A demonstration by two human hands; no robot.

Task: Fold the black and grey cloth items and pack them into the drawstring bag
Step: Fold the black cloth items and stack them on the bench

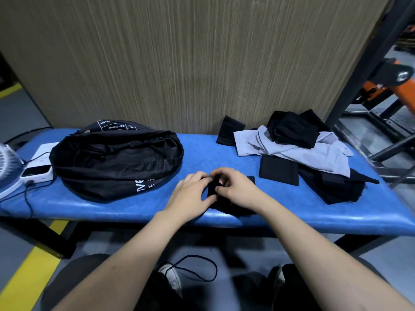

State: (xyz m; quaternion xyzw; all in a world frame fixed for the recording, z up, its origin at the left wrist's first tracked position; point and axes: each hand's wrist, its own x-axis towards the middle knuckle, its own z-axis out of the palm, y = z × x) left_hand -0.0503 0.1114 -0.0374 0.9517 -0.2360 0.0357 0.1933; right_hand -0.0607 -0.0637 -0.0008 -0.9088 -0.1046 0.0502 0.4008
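A small black cloth (213, 189) lies near the front edge of the blue bench. My left hand (190, 194) and my right hand (235, 187) both pinch it from either side, fingers curled over its top. The black drawstring bag (112, 160) with white print lies open on the bench to the left. On the right a pile holds a grey cloth (292, 151) with black cloth (292, 129) on top and more black cloth (336, 189) beneath. A folded black piece (279, 169) lies flat beside the pile, another black piece (229, 131) at the back.
The blue bench (134, 205) stands against a beige panel (179, 63). At the far left sit a white fan (9, 167) and a white device (37, 173) with a cable. A black cord (202, 265) lies on the floor by my feet. Metal frames stand right.
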